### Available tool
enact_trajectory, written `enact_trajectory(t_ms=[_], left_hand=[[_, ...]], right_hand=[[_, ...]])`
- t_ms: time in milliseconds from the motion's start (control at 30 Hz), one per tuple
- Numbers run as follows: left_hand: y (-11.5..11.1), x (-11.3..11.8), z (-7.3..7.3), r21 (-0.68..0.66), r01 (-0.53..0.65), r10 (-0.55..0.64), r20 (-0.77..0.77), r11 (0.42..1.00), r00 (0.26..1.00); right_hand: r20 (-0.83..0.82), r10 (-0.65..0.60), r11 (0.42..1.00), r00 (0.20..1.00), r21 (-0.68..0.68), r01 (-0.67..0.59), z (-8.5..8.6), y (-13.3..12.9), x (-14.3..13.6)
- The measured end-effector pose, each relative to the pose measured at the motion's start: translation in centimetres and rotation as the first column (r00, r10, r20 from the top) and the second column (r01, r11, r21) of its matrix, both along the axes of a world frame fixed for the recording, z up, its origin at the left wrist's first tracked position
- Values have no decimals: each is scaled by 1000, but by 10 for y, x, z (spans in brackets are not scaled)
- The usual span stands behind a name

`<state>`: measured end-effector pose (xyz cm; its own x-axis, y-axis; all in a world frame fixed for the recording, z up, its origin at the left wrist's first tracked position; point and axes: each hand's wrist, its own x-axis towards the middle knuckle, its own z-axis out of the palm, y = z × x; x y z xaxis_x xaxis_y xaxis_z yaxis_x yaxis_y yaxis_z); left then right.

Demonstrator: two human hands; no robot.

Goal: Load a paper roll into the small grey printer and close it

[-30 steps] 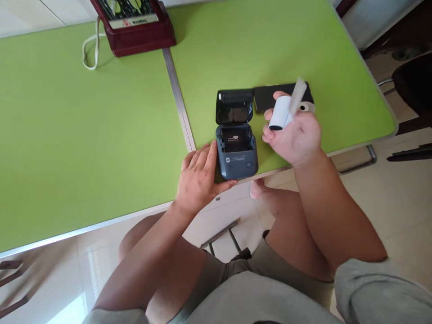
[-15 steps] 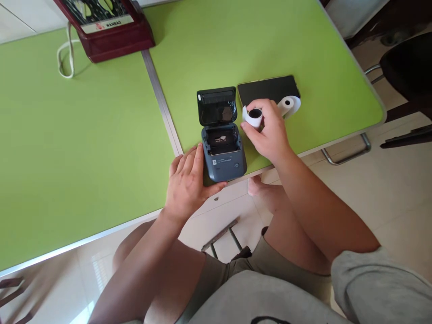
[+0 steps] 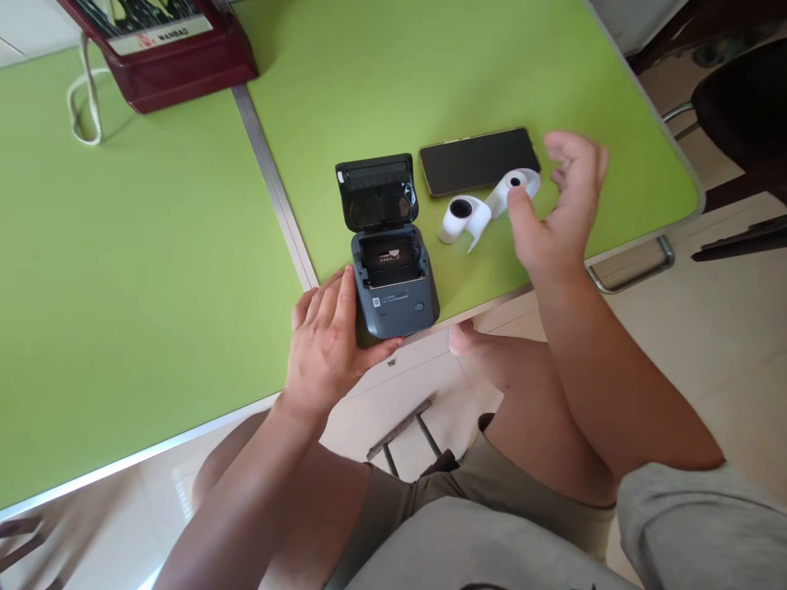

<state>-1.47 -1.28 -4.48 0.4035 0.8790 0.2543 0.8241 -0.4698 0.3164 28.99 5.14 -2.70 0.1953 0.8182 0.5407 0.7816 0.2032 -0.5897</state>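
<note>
While the left hand [image 3: 323,348] braces the dark blue-grey, boxy plastic label printer [image 3: 399,311], I judge the step in hand to be a pause between grips. Its fingers lie together along the printer's left side and its thumb reaches round the front corner — a spread, steadying contact rather than a closed grasp.

From my end I see the printer near the edge of the smooth green tabletop [image 3: 153,270], its glossy black hinged lid [image 3: 378,197] raised and the dark inner bay [image 3: 387,258] exposed. Both paper rolls lie outside it: a small white roll with a dark core and a loose, curling tail [image 3: 450,232] just to the right, and a second white roll [image 3: 500,197] beyond, near the flat black phone [image 3: 479,160].

The right hand [image 3: 561,221] is blurred, its thumb and bent fingers well apart, with nothing visibly held. Its thumb tip overlaps the second roll in the head view — I cannot tell whether they touch. Any next pick-up, I think, calls for closing round a roll's body, minding the loose paper, with the printer kept braced.
</note>
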Motion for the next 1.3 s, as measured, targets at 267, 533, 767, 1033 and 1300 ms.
enact_trajectory(t_ms=[267,533,767,1033,1300], left_hand=[[1,1,4,9,-8,9,-22,1000,1000],[2,0,4,28,3,-2,-39,1000,999],[0,0,0,10,18,-18,16,1000,1000],[-1,0,-2,31,44,-45,23,999,999],[-3,0,-1,-2,67,-67,19,998,998]], right_hand=[[36,21,977,999,-211,-13,-21,18,12],[-41,56,996,998,-72,-59,-30,26,19],[-100,376,901,921,269,-339,16,-14,-46],[238,379,924,894,-47,-379,14,-18,-93],[200,430,902,881,-135,-409,12,-13,-91]])
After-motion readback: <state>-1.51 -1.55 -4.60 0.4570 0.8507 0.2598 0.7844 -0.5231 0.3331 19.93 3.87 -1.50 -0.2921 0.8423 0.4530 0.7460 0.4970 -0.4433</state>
